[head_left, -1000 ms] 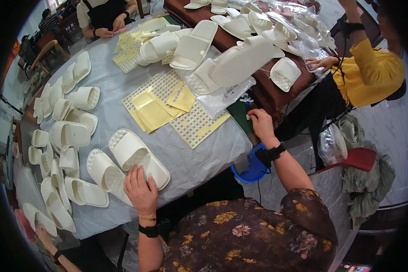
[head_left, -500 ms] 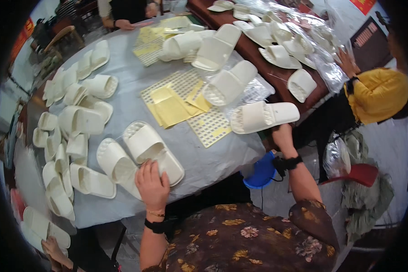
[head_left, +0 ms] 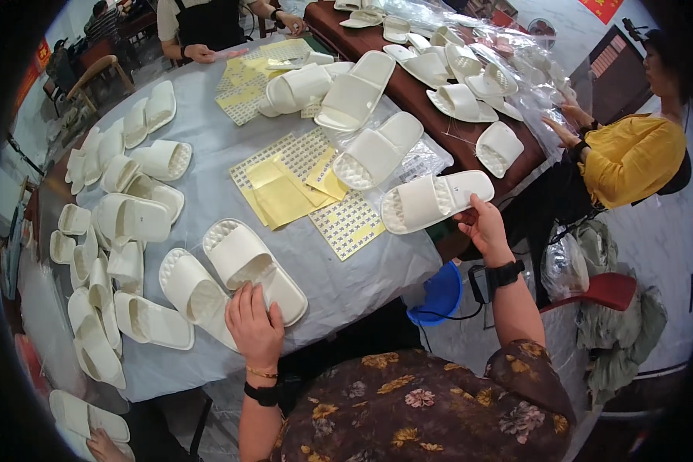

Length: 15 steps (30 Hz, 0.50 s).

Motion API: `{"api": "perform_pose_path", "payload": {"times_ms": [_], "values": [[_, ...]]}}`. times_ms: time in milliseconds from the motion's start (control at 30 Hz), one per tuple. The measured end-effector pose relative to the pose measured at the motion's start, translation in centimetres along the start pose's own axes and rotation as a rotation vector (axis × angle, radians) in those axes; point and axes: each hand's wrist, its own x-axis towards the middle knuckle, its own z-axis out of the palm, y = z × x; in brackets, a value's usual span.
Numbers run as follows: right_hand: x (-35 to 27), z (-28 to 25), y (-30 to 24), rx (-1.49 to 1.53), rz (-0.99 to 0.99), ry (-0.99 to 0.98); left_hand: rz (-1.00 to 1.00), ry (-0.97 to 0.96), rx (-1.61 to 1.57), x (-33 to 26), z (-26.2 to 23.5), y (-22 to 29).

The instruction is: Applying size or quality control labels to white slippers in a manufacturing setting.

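Near the front edge of the table, my left hand (head_left: 256, 327) lies over a pair of white slippers. Its fingers rest across the inner side of the right slipper (head_left: 285, 295), above the heel of the left slipper (head_left: 186, 285). To the right, my right hand (head_left: 481, 225) is closed on the heel end of another white slipper (head_left: 420, 204), with a small dark mark on its insole. That slipper's toe points left, beside a yellow-and-white sticker sheet (head_left: 343, 231). Part of my right hand's fingers is hidden under the heel.
More white slippers (head_left: 135, 218) crowd the table's left side. Several others lie on a brown table (head_left: 477, 127) at the back right, by clear plastic. Folded yellow paper (head_left: 281, 192) sits mid-table. A blue bucket (head_left: 439, 296) stands below. Other people are at the far edge, right and lower left.
My right hand has shifted, and its thumb now shows at the slipper's heel. My left hand stays on the pair. The yellow-sleeved person at the right has raised their hands.
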Motion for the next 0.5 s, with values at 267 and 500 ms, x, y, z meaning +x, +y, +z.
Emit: {"api": "perform_pose_path", "payload": {"times_ms": [267, 500], "values": [[4.2, 2.6, -3.0, -0.172, -0.289, 0.02, -0.021, -0.001, 0.025, -0.2, 0.2, -0.2], [5.5, 5.0, -3.7, -0.786, -0.847, 0.33, -0.037, 0.024, -0.004, -0.1, -0.1, -0.1]]}}
